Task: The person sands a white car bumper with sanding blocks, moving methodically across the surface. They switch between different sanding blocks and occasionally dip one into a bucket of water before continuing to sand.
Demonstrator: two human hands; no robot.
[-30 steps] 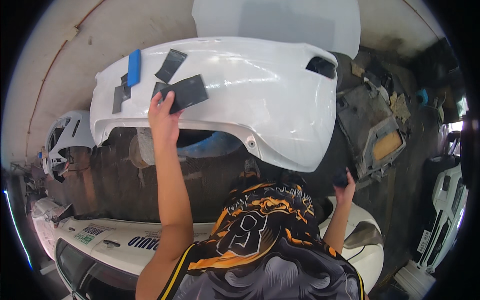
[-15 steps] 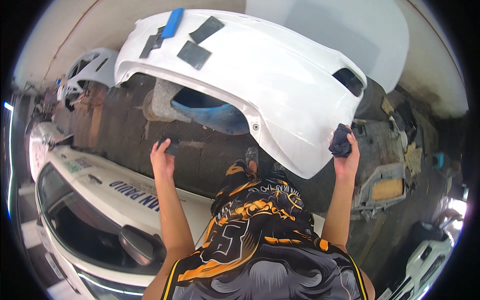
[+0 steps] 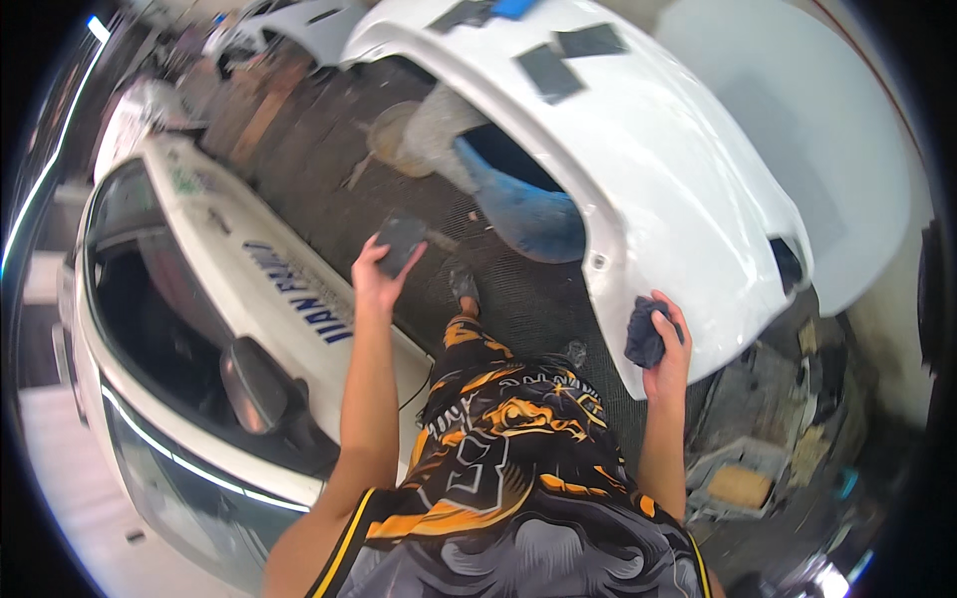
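Observation:
My left hand [image 3: 377,279] grips a dark grey square sheet of sandpaper [image 3: 401,242] between thumb and fingers, held over the floor between the car and the bumper. In my right hand [image 3: 672,351] is a crumpled dark cloth [image 3: 645,335], beside the lower corner of a white car bumper [image 3: 688,179]. Whether the cloth touches the bumper, I cannot tell. Several more dark sandpaper sheets [image 3: 548,74] lie on the bumper's upper part, along with a blue block [image 3: 513,8] cut off by the picture's top edge.
A white car [image 3: 224,229] with a side mirror [image 3: 254,384] stands close on my left. Below the bumper is a blue curved part [image 3: 528,214]. A large pale panel [image 3: 797,130] leans behind it. Scrap parts [image 3: 743,483] lie on the floor to the right.
The view has turned, so the bumper sits further right and the car shows larger. The sandpaper in my left hand now faces up in plain sight. My right hand still holds the cloth.

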